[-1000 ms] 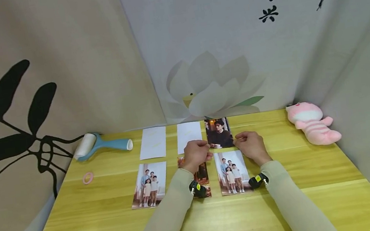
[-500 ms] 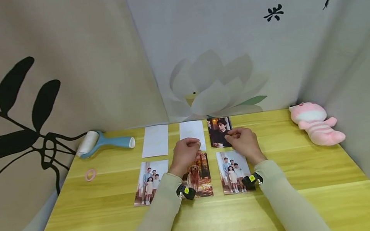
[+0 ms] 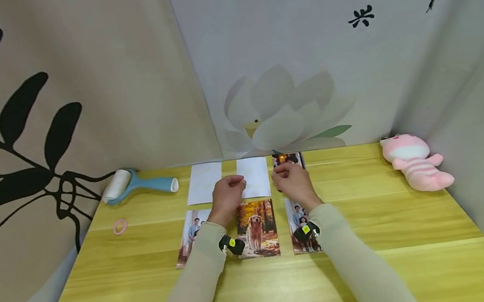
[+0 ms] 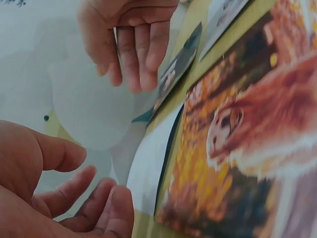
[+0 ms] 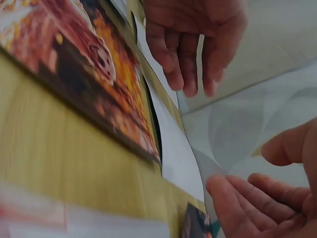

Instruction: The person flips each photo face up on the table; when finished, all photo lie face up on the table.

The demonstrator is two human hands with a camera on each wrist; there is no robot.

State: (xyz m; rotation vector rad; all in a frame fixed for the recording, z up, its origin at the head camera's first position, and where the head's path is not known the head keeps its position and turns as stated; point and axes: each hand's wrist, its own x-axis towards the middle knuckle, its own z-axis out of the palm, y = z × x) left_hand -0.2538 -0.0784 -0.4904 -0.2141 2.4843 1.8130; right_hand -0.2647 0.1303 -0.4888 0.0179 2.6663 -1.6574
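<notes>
Two rows of photo prints lie on the table. My left hand (image 3: 228, 194) hovers at the left edge of the middle back print, a face-down white card (image 3: 255, 179). At that card's right side is my right hand (image 3: 294, 183), partly covering a print of a person in dark clothes (image 3: 295, 158). Both wrist views show loosely bent fingers with a gap to the thumb and nothing held. In front of the white card lies a golden-dog photo (image 3: 256, 228). Family photos, left (image 3: 189, 234) and right (image 3: 295, 215), are partly behind my forearms.
Another face-down white card (image 3: 204, 183) lies at the back left. Farther left are a blue-handled lint roller (image 3: 150, 184) and a pink ring (image 3: 120, 226). A pink plush toy (image 3: 413, 161) lies on the right. A curtain (image 3: 285, 63) hangs along the table's back edge.
Both hands have moved left, from the print of the person in dark clothes to the middle white card. The dog photo has come into full view. The head view has shifted slightly.
</notes>
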